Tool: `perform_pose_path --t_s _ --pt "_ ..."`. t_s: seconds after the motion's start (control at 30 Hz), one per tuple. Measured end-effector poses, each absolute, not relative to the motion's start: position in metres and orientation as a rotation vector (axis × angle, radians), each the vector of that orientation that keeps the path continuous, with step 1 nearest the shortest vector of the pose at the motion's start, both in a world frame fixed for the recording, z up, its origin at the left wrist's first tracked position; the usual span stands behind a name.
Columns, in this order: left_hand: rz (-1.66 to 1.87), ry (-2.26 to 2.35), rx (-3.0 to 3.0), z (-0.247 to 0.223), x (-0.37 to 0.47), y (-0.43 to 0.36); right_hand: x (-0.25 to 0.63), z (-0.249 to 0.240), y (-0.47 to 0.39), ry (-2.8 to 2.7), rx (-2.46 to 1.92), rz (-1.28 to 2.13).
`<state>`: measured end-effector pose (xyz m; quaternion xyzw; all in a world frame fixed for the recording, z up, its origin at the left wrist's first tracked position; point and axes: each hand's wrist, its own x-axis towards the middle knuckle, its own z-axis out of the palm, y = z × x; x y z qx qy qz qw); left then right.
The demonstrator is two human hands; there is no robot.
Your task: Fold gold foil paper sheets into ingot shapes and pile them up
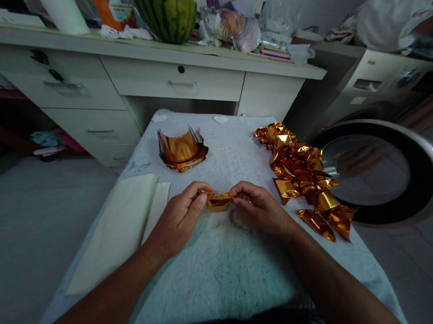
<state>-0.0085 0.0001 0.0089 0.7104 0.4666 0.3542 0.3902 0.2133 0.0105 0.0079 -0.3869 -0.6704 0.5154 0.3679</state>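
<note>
Between my two hands is a small folded piece of gold foil paper (219, 202), boat-like in shape, held just over the cloth-covered table. My left hand (184, 209) pinches its left end between thumb and fingers. At the opposite end, my right hand (258, 205) pinches the right tip the same way. To the right lies a pile of folded gold foil pieces (300, 162), several of them pointed. A curled stack of gold foil sheets (181, 149) rests beyond my left hand. Pale paper sheets (114, 230) lie flat left of my left forearm.
A light blue cloth (222, 277) covers the table. Behind it stands a white drawer desk (183, 79) with a cut watermelon (168, 14) and plastic bags on top. On the right, a washing machine's round door (380, 168) hangs open beside the table.
</note>
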Motion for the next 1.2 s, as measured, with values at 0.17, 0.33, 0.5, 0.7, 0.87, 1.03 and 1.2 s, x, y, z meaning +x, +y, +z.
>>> perform_pose_path --t_s 0.17,0.33,0.5,0.7,0.87,1.03,1.2 --pt "0.921 1.002 1.662 0.005 -0.011 0.001 0.217 0.01 0.011 -1.468 -0.913 1.619" --pt "0.932 0.889 1.413 0.004 -0.008 0.005 0.222 0.009 0.016 -1.423 -0.825 1.647" --pt "0.933 0.878 1.285 0.004 -0.006 0.008 0.224 0.003 0.018 -1.39 -0.848 1.657" --pt "0.912 0.933 1.299 0.003 -0.004 0.007 0.221 0.0 0.017 -1.347 -0.903 1.67" --pt "0.906 0.973 1.316 0.003 -0.003 0.007 0.219 0.003 0.016 -1.324 -0.945 1.666" --pt "0.888 1.0 1.368 0.0 -0.003 0.009 0.217 0.002 0.016 -1.338 -0.957 1.657" --pt "0.892 1.01 1.482 0.0 -0.004 0.007 0.216 -0.003 0.018 -1.338 -0.937 1.653"
